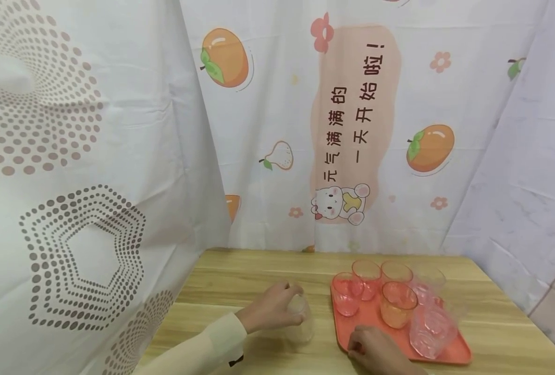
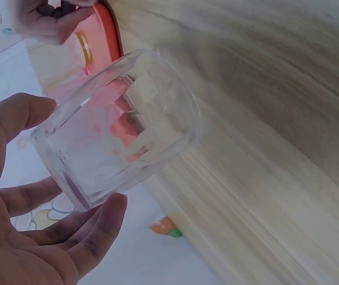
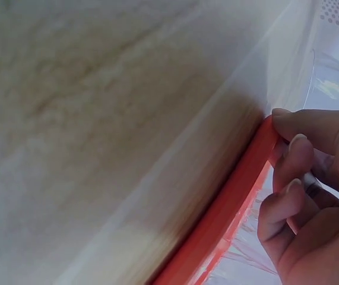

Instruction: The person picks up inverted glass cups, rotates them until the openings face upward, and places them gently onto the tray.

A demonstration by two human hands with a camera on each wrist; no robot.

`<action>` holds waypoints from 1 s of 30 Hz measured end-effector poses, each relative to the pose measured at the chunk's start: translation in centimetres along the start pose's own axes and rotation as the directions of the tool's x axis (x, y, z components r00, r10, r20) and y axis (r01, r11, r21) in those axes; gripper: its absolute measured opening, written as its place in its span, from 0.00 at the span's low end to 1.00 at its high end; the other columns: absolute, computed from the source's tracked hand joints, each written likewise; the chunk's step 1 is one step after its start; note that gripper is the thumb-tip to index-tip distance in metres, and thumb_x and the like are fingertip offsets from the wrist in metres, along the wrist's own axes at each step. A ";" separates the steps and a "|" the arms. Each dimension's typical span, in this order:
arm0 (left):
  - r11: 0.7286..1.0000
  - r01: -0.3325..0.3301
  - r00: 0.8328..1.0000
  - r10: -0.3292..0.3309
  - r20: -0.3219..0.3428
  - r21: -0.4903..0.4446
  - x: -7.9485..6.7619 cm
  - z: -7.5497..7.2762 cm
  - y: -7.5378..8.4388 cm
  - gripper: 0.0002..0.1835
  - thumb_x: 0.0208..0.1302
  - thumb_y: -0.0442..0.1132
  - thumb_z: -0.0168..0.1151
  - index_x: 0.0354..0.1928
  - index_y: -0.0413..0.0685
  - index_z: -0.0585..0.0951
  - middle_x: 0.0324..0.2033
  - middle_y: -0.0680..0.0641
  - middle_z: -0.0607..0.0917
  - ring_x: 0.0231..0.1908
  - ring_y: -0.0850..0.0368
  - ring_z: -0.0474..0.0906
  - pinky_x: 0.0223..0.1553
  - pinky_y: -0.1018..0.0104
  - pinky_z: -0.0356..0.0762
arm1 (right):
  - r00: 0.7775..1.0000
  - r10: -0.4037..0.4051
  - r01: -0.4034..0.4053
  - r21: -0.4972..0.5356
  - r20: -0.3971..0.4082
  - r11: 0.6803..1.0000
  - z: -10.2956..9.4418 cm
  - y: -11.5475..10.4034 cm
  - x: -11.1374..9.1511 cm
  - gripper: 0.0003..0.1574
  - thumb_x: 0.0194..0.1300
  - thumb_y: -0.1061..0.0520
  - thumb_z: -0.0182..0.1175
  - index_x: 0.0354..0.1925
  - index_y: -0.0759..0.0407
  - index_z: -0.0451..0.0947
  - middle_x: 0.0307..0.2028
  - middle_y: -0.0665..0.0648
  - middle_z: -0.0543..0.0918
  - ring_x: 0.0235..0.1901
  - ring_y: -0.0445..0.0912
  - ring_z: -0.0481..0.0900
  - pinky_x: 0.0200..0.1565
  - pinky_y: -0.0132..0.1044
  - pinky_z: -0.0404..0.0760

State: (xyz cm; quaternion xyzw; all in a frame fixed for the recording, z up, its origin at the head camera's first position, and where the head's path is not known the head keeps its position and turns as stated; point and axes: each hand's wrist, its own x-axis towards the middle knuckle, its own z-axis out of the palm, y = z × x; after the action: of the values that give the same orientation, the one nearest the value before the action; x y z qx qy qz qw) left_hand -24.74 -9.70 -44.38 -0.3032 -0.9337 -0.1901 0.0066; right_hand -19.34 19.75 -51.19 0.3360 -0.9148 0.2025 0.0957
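Observation:
My left hand [image 1: 277, 310] holds a clear cup [image 2: 122, 119] by its thick base. Thumb and fingers spread around that base, and the cup's mouth points down towards the wooden table. Beside it, my right hand [image 1: 375, 348] is at the near left corner of a red tray [image 1: 460, 354]. Its fingers curl loosely with nothing seen between them, and the thumb tip [image 3: 285, 122] lies right at the tray's rim. On the tray stand see-through cups: an orange cup [image 1: 399, 310], a pink cup [image 1: 346, 302] at the left, and several others.
At the tray's right side, pale pink cups [image 1: 432, 333] overlap one another. The wooden table [image 1: 225, 278] runs back to a printed white curtain [image 1: 277, 224]. Another patterned curtain [image 1: 94, 172] hangs along the left side.

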 end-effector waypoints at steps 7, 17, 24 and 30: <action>0.999 -0.045 0.999 0.046 0.006 -0.014 -0.4 0.5 0.5 0.31 0.53 0.61 0.65 0.58 0.60 0.74 0.42 0.54 0.75 0.35 0.66 0.69 0.30 0.72 0.70 | 1.000 0.004 -0.004 0.013 0.009 1.000 0.1 0.1 -0.1 0.10 0.50 0.54 0.71 0.24 0.40 0.78 0.25 0.33 0.69 0.25 0.28 0.66 0.25 0.28 0.68; 0.995 -0.091 0.995 0.092 0.024 -0.036 -0.2 1.1 1.5 0.31 0.52 0.59 0.66 0.58 0.57 0.74 0.41 0.55 0.75 0.34 0.68 0.69 0.29 0.74 0.71 | 0.999 -0.038 0.038 0.029 0.000 0.999 -0.3 0.4 0.0 0.08 0.52 0.53 0.71 0.25 0.43 0.79 0.26 0.34 0.72 0.27 0.30 0.70 0.27 0.30 0.70; 0.991 -0.129 0.991 0.129 0.020 -0.022 -0.4 1.5 2.0 0.31 0.54 0.61 0.65 0.57 0.55 0.74 0.45 0.55 0.76 0.39 0.68 0.71 0.33 0.74 0.72 | 1.000 0.005 -0.007 0.102 0.022 0.995 -0.4 0.8 -0.2 0.04 0.56 0.49 0.68 0.29 0.41 0.80 0.27 0.32 0.74 0.28 0.29 0.71 0.29 0.32 0.72; 0.989 -0.115 0.993 0.115 -0.012 -0.089 -0.3 1.6 2.1 0.28 0.53 0.62 0.65 0.51 0.56 0.73 0.44 0.54 0.78 0.43 0.64 0.75 0.36 0.72 0.74 | 0.990 0.131 -0.141 0.263 0.053 0.955 -0.7 -0.2 0.1 0.08 0.62 0.42 0.61 0.31 0.41 0.82 0.26 0.33 0.77 0.25 0.30 0.70 0.27 0.30 0.71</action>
State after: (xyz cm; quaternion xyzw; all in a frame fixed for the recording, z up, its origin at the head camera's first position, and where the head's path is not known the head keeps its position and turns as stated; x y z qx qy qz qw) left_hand -23.10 -7.74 -45.15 -0.3560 -0.9052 -0.2320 0.0072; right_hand -19.25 19.79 -50.47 0.2857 -0.9019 0.3234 0.0195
